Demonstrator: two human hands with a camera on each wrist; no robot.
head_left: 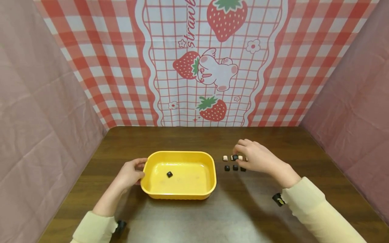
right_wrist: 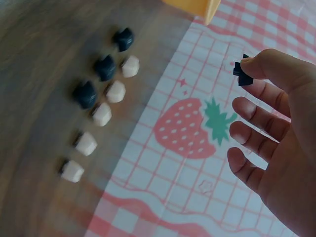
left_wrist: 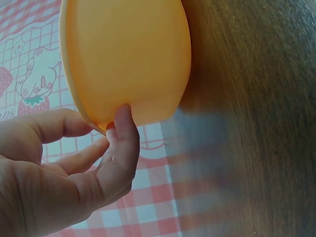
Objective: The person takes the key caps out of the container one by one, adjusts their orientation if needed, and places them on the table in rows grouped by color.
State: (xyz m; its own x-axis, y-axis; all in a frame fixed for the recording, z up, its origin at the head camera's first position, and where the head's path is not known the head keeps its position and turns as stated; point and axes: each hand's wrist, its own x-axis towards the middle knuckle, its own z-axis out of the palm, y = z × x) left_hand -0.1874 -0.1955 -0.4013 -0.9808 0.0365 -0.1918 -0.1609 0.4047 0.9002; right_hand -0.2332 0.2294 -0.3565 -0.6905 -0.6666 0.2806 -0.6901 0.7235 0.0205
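A yellow plastic tub [head_left: 179, 153] stands on the dark wooden table [head_left: 188, 219], with one black keycap [head_left: 169, 174] lying inside it. My left hand [head_left: 141, 169] grips the tub's left rim; in the left wrist view the thumb [left_wrist: 124, 133] presses the tub's outer wall [left_wrist: 128, 54]. To the right of the tub, my right hand [head_left: 235, 156] pinches a black keycap [right_wrist: 243, 72] between thumb and forefinger, just above two rows of keycaps. Three black keycaps [right_wrist: 104, 67] and several white keycaps [right_wrist: 101, 114] lie in those rows.
A strawberry-print cloth [head_left: 209, 67] hangs behind the table, and pink cloth walls [head_left: 39, 111] close both sides. The tub's corner [right_wrist: 195, 6] shows at the top of the right wrist view. Bare wood lies in front of the tub.
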